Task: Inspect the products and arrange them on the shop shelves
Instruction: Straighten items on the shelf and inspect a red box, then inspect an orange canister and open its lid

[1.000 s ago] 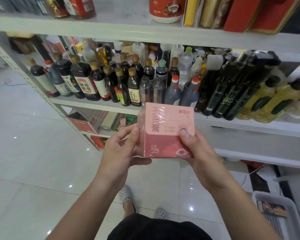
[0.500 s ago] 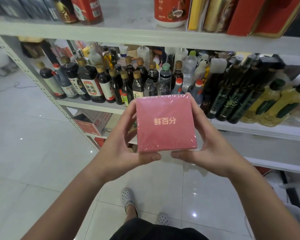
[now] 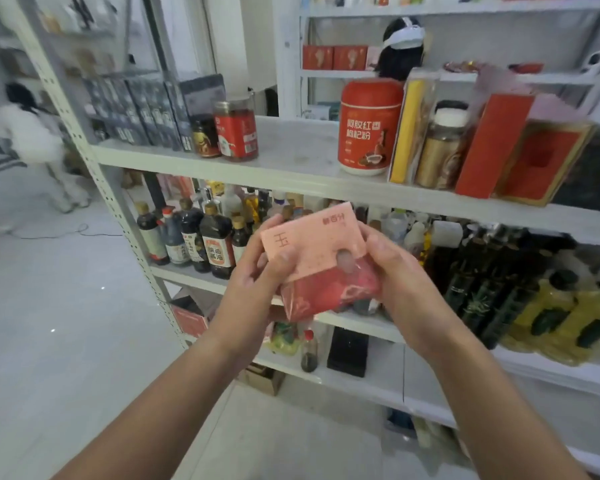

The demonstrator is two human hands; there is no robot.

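Item: pink-and-red boxed product (image 3: 314, 258), film-wrapped; you are holding it in mid-air, tilted, in front of the sauce-bottle shelf (image 3: 187, 274)

You are gripping its left edge with your left hand (image 3: 253, 282) and clasping its right side with your right hand (image 3: 399, 275), both thumbs on the printed face. Judged step: inspecting, not yet placing. Be turning it by the edges, checking each face and the wrap for tears; the bare stretch of upper shelf (image 3: 302, 161) between red jar (image 3: 236, 131) and red canister (image 3: 369, 128) is looking a likely spot
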